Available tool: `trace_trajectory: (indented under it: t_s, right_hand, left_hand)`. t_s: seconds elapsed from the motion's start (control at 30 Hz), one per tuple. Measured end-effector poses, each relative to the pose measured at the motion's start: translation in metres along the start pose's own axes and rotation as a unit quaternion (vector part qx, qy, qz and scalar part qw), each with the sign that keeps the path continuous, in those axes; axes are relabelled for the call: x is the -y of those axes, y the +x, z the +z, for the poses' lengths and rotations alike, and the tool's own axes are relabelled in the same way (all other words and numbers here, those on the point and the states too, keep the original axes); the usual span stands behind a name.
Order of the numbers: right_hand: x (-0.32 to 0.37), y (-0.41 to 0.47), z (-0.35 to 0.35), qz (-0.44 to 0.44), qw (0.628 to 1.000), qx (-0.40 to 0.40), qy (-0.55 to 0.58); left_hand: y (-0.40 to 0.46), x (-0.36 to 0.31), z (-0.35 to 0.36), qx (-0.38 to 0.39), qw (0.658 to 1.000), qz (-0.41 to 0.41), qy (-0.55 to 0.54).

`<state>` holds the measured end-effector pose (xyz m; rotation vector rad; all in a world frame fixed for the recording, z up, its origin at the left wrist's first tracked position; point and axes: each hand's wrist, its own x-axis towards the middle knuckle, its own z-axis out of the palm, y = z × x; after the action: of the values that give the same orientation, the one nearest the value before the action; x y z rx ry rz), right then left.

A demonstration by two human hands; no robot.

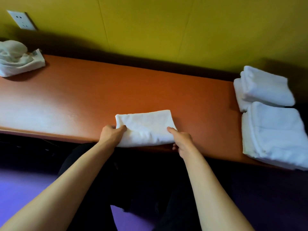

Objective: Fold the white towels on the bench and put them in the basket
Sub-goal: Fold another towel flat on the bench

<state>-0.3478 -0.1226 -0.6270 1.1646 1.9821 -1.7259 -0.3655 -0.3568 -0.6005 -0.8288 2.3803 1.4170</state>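
Note:
A folded white towel (146, 127) lies at the front edge of the orange bench (100, 97). My left hand (111, 135) grips its near left corner, thumb on top. At the near right corner my right hand (182, 141) pinches the towel, thumb on top and fingers underneath. A loose heap of unfolded white towels (18, 59) sits at the far left of the bench. Folded white towels are stacked at the right end, one pile at the back (265, 87) and one at the front (275, 135). No basket is in view.
A yellow wall (166, 27) runs right behind the bench, with a white wall socket (21, 20) at the upper left. Below the bench's front edge are my dark trousers and a purple floor (25, 185).

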Motion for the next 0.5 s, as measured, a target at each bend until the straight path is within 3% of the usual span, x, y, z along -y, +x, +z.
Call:
trace_trajectory:
  t_s: [0.23, 0.5]
  right_hand:
    - [0.002, -0.019, -0.060, -0.043, 0.997, 0.018, 0.061]
    - [0.014, -0.013, -0.166, -0.106, 0.990, -0.028, 0.091]
  left_hand:
    - [-0.042, -0.024, 0.029, 0.028, 0.997, 0.063, -0.044]
    - [-0.084, -0.084, 0.089, 0.103, 0.985, 0.126, -0.061]
